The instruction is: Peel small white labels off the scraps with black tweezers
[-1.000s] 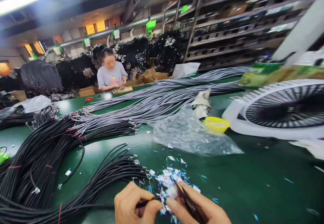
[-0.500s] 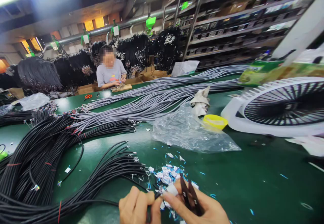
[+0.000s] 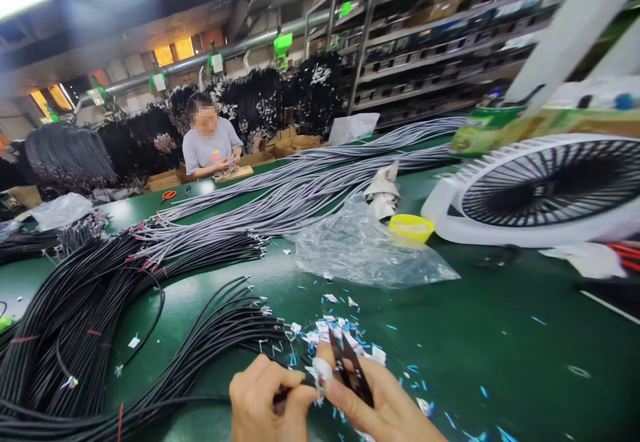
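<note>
At the bottom edge my left hand (image 3: 267,402) pinches the end of a black cable (image 3: 165,399) that runs off to the left. My right hand (image 3: 377,405) grips dark thread snips (image 3: 350,369), blades pointing up and away; its bandaged forefinger touches the cable end. Just beyond both hands lies a heap of white and blue offcuts (image 3: 333,335) on the green table (image 3: 500,335). Several black cables (image 3: 75,322) fan out at the left.
Grey cables (image 3: 300,195) stretch across the middle. A clear plastic bag (image 3: 360,249), a yellow lid (image 3: 411,227) and a white fan (image 3: 540,192) lie to the right. A person in a grey shirt (image 3: 207,145) works at the far side; shelving stands behind.
The view has shifted slightly; my hands sit a little higher in frame. The snips have tilted more upright and my fingers stay pinched on the cable end.
</note>
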